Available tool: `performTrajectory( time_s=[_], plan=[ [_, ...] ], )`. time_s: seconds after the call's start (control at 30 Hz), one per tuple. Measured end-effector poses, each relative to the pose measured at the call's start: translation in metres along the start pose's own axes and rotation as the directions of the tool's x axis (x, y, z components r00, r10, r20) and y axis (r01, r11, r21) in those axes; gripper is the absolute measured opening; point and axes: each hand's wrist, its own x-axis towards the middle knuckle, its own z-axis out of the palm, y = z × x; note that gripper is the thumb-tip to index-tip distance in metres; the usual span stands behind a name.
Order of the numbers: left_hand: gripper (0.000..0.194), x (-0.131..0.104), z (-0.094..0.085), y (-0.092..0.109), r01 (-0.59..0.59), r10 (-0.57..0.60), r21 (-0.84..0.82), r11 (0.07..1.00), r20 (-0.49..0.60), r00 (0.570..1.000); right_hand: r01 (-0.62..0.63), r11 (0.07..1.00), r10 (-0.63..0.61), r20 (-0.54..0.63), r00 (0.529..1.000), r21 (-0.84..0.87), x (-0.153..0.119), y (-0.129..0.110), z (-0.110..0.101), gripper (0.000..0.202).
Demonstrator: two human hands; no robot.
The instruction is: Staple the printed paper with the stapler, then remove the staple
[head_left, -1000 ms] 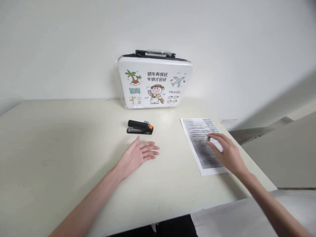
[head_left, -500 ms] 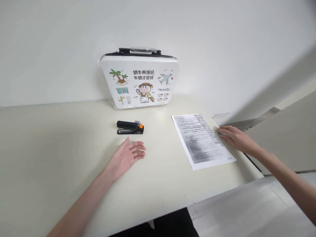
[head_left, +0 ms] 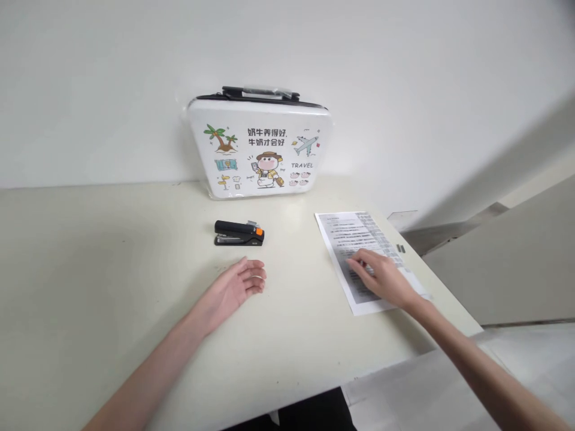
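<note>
My left hand (head_left: 236, 286) rests palm-up on the table, fingers loosely curled and apart, with nothing in it. Just beyond it lies a black stapler (head_left: 239, 233) with an orange part at its right end. My right hand (head_left: 380, 275) is over the printed sheet of paper (head_left: 344, 233), thumb and fingers drawn together. Whatever may be between those fingertips is too small to make out. Two small dark grey-green strips (head_left: 401, 248) lie side by side to the right of the paper.
A white cartoon-printed case (head_left: 265, 146) with a black handle, wrapped in clear plastic, leans upright against the wall (head_left: 112, 90). The pale table (head_left: 90, 257) ends on the right near a grey panel (head_left: 516, 257). Its front edge runs above my dark-clothed lap (head_left: 309, 413).
My right hand has moved left from the paper's right edge to above the sheet, uncovering the small strips. My left hand has barely shifted; the view has moved slightly.
</note>
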Motion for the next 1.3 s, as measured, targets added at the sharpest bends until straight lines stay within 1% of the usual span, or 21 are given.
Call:
performTrajectory(
  time_s=[0.07,0.17,0.2,0.27,0.37,0.43,0.5,0.57,0.73,0.97,1.13,1.3],
  plan=[
    [0.037,0.0,-0.001,-0.001,-0.003,0.003,-0.015,1.0,0.002,1.0,0.033,0.999,-0.033,0.027,0.999,0.01,0.022,-0.015,0.015,0.038],
    [0.038,0.0,-0.001,-0.002,-0.009,0.009,-0.029,1.0,-0.002,1.0,0.023,0.994,-0.027,0.034,0.999,0.107,0.056,-0.038,0.037,0.036],
    [0.037,-0.001,-0.001,-0.002,-0.009,0.009,-0.03,1.0,-0.006,1.0,0.039,0.99,-0.043,0.025,0.999,0.137,0.066,-0.046,0.045,0.034],
    [0.036,-0.001,-0.002,-0.002,-0.006,0.005,-0.033,0.999,-0.013,1.0,0.118,0.979,-0.119,-0.004,0.993,0.165,0.08,-0.059,0.062,0.031],
    [0.038,-0.002,-0.005,-0.001,-0.01,0.009,-0.045,0.999,-0.017,1.0,0.243,0.962,-0.241,-0.037,0.97,0.128,0.09,-0.072,0.086,0.035],
    [0.038,-0.001,-0.008,0.0,-0.015,0.014,-0.058,0.998,-0.022,1.0,0.28,0.956,-0.28,-0.013,0.96,0.083,0.09,-0.075,0.099,0.044],
    [0.038,0.0,-0.01,0.0,-0.014,0.012,-0.075,0.997,-0.031,0.999,0.297,0.954,-0.299,0.038,0.954,0.039,0.087,-0.075,0.107,0.05],
    [0.04,0.002,-0.011,0.0,-0.004,0.001,-0.096,0.995,-0.035,0.999,0.305,0.952,-0.305,0.074,0.95,0.009,0.084,-0.074,0.11,0.053],
    [0.043,0.007,-0.012,-0.001,0.015,-0.024,-0.154,0.988,-0.054,0.998,0.304,0.952,-0.302,0.076,0.95,-0.021,0.081,-0.075,0.109,0.054],
    [0.029,0.01,-0.009,0.001,0.019,-0.035,-0.136,0.99,-0.114,0.993,0.293,0.955,-0.288,0.086,0.954,-0.048,0.083,-0.075,0.109,0.055],
    [0.019,0.007,-0.009,0.002,0.023,-0.035,-0.127,0.992,-0.096,0.995,0.26,0.957,-0.246,0.113,0.963,-0.129,0.081,-0.079,0.11,0.06],
    [0.018,0.006,-0.006,0.004,0.016,-0.028,-0.11,0.994,-0.103,0.994,0.229,0.947,-0.197,0.155,0.968,-0.226,0.077,-0.087,0.111,0.069]
  ],
)
